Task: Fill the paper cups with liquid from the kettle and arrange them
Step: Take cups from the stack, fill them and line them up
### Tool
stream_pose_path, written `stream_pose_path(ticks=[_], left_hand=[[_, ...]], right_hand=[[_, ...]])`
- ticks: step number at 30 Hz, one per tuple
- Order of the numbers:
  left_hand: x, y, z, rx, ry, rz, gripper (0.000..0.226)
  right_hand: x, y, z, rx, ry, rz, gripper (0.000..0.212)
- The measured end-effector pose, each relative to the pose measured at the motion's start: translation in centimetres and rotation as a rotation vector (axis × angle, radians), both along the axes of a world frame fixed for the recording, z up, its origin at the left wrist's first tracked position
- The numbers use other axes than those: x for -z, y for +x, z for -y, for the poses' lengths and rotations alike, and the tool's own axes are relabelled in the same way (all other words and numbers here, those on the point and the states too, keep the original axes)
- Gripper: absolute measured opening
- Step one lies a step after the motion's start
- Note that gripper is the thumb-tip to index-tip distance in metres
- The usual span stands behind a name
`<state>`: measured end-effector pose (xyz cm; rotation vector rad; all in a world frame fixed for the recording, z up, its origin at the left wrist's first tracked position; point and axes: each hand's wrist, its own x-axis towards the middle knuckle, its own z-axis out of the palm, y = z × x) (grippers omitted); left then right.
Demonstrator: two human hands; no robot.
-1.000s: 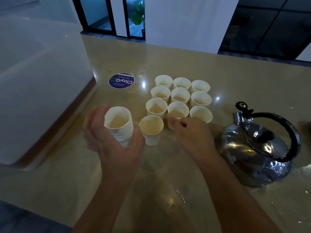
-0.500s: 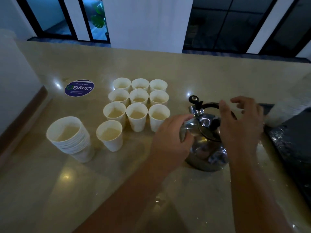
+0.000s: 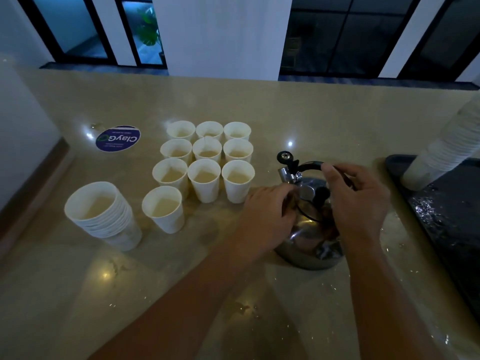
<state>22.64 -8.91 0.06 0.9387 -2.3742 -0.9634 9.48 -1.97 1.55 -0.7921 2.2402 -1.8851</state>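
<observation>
Ten filled cups point(image 3: 207, 162) stand on glossy beige counter point(image 3: 324, 118) before dark windows point(image 3: 335, 35).

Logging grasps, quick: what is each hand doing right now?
Left hand: fingers curled on the kettle lid area; grip unclear.
Right hand: gripping the kettle's black handle.

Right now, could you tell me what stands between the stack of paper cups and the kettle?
In the head view, one single cup stands between the stack of paper cups and the kettle; past it, bare counter.

white paper cups point(image 3: 204, 179), shiny silver kettle point(image 3: 309, 240) with black handle point(image 3: 310, 166), purple round sticker point(image 3: 118, 138), beige countertop point(image 3: 324, 120)
</observation>
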Motion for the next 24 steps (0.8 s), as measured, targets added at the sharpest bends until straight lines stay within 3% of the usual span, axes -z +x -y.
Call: stream_pose_path(ticks=[6,11,17,24], left_hand=[[-1.7,2.2,0.4,-0.021,0.076,-0.076,0.039],[-4.1,5.4,1.9,-0.157,-0.098,-0.234,0.029],[-7.2,8.7,5.2,-0.244,-0.124,-0.173,0.023],[-9.5,12.3,6.9,-0.219,-0.052,-0.243,0.017]], right_hand=[[-2.4,1.4,-0.5,-0.146,0.045,-0.064,0.007],[-5.0,3.1,-0.4,-0.277,0.029,-0.127,0.008],[-7.5,5.6,0.5,-0.397,0.028,-0.156,0.008],[-10.2,8.4,2.2,-0.502,0.057,-0.187,0.013]])
